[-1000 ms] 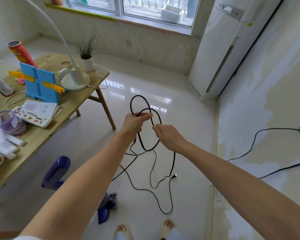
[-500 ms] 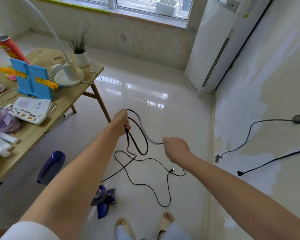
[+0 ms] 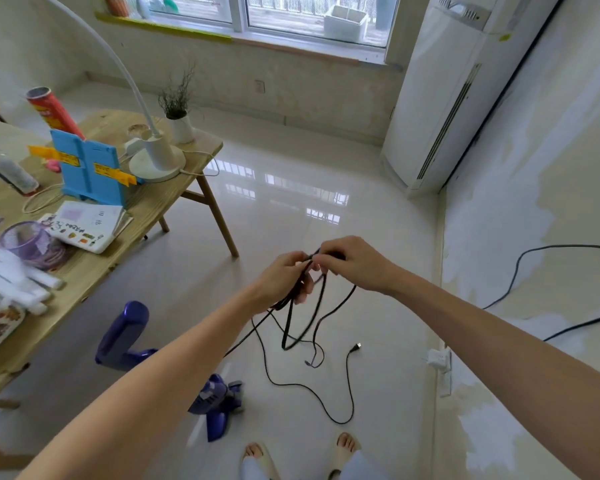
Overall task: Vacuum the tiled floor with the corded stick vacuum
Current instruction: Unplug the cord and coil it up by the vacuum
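the black cord (image 3: 288,327) is gripped in both the left hand (image 3: 284,277) and right hand (image 3: 352,261), apparently being untangled; the plug (image 3: 355,348) must be freed next.

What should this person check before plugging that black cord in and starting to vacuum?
1. Cord untangled: not ok, loops hang from both hands.
2. Plug free: ok, lying loose on the tiles.
3. Power strip within reach: ok, by the wall.
4. Left hand and right hand grip: ok, both pinch the cord.
5. Vacuum upright: not ok, it leans low beside the table.
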The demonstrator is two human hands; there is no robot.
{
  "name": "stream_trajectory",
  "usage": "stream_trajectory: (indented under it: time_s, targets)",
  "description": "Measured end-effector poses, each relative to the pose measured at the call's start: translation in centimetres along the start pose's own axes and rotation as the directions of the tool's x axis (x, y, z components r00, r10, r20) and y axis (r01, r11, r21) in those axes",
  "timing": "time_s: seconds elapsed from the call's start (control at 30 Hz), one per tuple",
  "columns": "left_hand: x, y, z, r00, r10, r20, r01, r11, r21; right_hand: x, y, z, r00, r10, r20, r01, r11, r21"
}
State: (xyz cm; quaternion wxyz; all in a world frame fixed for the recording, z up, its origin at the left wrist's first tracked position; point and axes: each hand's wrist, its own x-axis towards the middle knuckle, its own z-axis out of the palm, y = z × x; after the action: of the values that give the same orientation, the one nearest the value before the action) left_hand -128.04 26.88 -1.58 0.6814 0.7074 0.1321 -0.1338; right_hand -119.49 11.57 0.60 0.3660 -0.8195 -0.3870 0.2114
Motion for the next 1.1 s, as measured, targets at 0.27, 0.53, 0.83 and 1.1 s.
stream_trajectory:
  time_s: [0.27,0.53,0.83,1.1]
  targets:
    - [1.5,-1.0,-3.7,0.984,-0.106,-0.14,0.058,0.95,-0.307,-1.0,3.6,0.0,0.985,0.139,-0.101,-0.138,0.99,0.017]
    - [3.0,-3.0,-7.4,0.706,-0.504,-0.498,0.005,0.707,-0.708,-4.0,8.3,0.5,0.882,0.426,-0.201,-0.471,0.813,-0.343]
    - [3.9,-0.8,-3.0,0.737,-0.446,-0.507,-0.015,0.74,-0.673,1.1,3.4,3.9,0.853,0.199,-0.483,-0.273,0.958,-0.088]
    - [3.1,-2.2,-7.2,0.544,-0.516,-0.662,0.02,0.796,-0.605,-2.1,7.9,2.6,0.913,0.317,-0.257,-0.408,0.735,-0.542]
